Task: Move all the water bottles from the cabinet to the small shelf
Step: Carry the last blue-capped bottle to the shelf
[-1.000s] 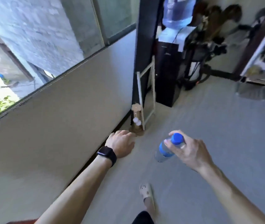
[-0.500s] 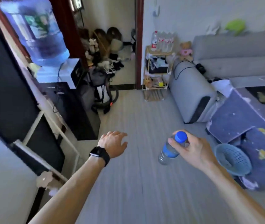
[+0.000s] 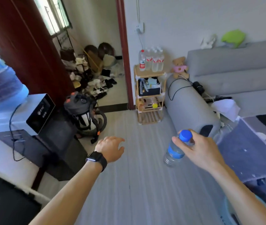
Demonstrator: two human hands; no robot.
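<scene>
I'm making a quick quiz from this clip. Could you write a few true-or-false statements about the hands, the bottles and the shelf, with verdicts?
1. The right hand grips a blue-capped bottle near its cap. True.
2. The left hand holds another bottle. False: it holds nothing, and its fingers are relaxed.
3. Several bottles stand on top of the small shelf. True.
4. The teddy bear sits on the shelf's lowest tier. False: it sits at the far end of the grey sofa arm, beside the shelf.
5. The watch is on the right wrist. False: it is on the left wrist.
</scene>
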